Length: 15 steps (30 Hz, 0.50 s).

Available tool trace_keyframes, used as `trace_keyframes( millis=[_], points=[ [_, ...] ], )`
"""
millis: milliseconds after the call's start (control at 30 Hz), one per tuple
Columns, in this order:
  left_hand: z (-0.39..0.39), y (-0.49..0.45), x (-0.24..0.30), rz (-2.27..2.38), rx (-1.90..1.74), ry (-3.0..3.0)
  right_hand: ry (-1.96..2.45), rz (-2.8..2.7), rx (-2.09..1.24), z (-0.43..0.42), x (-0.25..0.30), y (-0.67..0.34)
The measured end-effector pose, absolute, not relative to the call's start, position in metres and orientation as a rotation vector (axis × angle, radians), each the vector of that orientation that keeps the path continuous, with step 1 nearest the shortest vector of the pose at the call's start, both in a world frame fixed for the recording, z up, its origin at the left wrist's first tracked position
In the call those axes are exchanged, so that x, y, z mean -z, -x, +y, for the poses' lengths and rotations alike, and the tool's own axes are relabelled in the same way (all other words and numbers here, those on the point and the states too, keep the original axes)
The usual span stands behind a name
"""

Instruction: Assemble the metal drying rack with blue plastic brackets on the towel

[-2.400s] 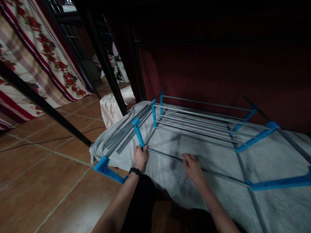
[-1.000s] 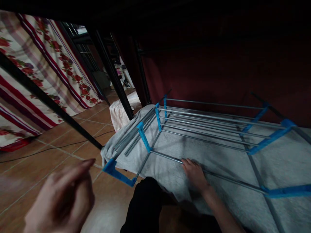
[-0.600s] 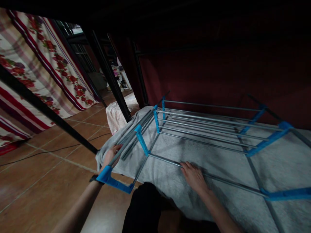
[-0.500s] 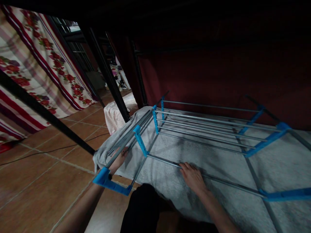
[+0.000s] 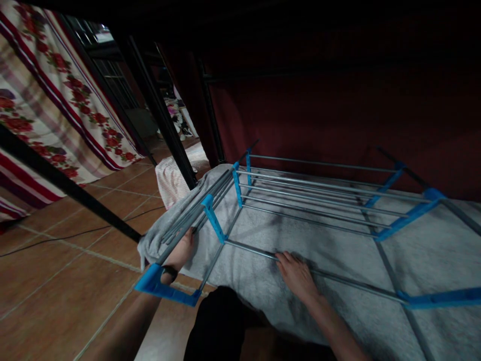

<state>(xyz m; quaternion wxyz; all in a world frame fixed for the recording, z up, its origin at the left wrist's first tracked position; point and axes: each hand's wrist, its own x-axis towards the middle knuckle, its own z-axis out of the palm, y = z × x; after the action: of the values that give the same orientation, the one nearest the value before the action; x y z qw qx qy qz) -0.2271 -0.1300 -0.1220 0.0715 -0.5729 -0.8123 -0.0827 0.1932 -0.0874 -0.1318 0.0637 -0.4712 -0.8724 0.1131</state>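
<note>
A half-built rack (image 5: 323,193) of grey metal tubes and blue plastic brackets lies on a grey blanket (image 5: 255,286). My right hand (image 5: 296,275) has its fingers curled over the front tube (image 5: 255,250). On the left, my left hand (image 5: 183,250) reaches under the rack's side tube to a bundle of loose metal tubes (image 5: 210,203). Its fingers close round a tube there, partly hidden by the side tube. Close to that wrist is a blue corner bracket (image 5: 165,287); another blue bracket (image 5: 214,218) stands between my hands.
A black bed post (image 5: 161,108) and a slanting black rail (image 5: 67,183) bound the left side. Behind the rack hangs a dark red curtain (image 5: 319,120). A flowered curtain (image 5: 67,100) hangs above the tiled floor (image 5: 75,276), where a dark cable (image 5: 86,230) runs.
My left hand has moved slightly up and further in among the loose tubes, and its wristband now shows. My right hand stays on the front tube. The view has shifted slightly.
</note>
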Motion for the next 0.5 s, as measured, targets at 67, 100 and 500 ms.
trace_keyframes(
  millis=[67,100,500],
  points=[
    [-0.130,0.222,0.120,-2.411,0.172,1.753,1.419,-2.638,-0.338,-0.088,0.131,-0.193],
    [-0.130,0.220,0.119,-2.398,0.119,1.770,1.421,-2.637,-0.335,-0.088,0.131,-0.193],
    [-0.118,0.212,0.106,-2.465,-0.089,1.672,1.422,-2.631,-0.386,-0.087,0.132,-0.193]
  ],
)
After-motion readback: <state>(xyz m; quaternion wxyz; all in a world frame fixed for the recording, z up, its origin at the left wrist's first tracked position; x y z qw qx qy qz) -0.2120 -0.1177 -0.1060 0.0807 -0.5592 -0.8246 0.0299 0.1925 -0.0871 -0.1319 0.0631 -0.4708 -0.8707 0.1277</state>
